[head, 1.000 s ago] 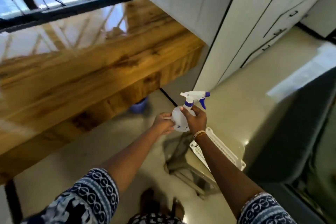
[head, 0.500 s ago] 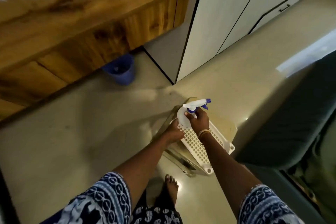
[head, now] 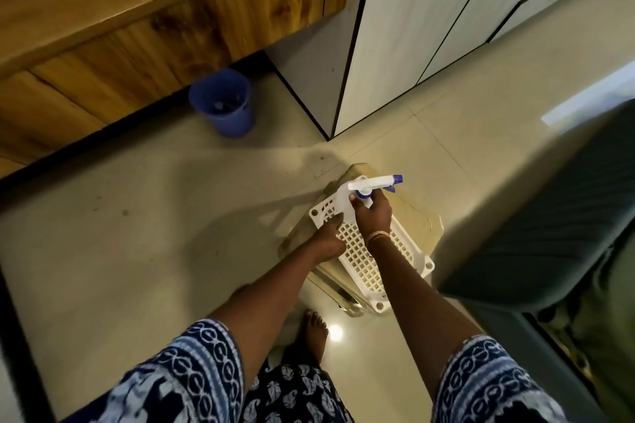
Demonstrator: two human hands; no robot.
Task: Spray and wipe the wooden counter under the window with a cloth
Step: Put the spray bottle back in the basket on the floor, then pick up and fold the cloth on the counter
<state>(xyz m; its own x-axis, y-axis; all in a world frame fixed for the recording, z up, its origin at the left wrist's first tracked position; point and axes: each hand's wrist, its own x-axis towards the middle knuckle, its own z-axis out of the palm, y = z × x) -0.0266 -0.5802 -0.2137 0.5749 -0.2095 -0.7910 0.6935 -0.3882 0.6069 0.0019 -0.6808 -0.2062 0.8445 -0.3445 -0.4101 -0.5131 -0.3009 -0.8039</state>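
At centre frame, the right hand (head: 372, 216) grips a white plastic spray bottle (head: 357, 196) over a white lattice basket (head: 374, 261). The left hand (head: 328, 239) touches the bottle's base; its grip is unclear.

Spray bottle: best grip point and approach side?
Take the spray bottle at the narrow neck just under the trigger head, coming from above on the person's side. It looks upright over the white basket, nozzle pointing away right, and the right hand already grips it there; the round body seems harder to wrap.
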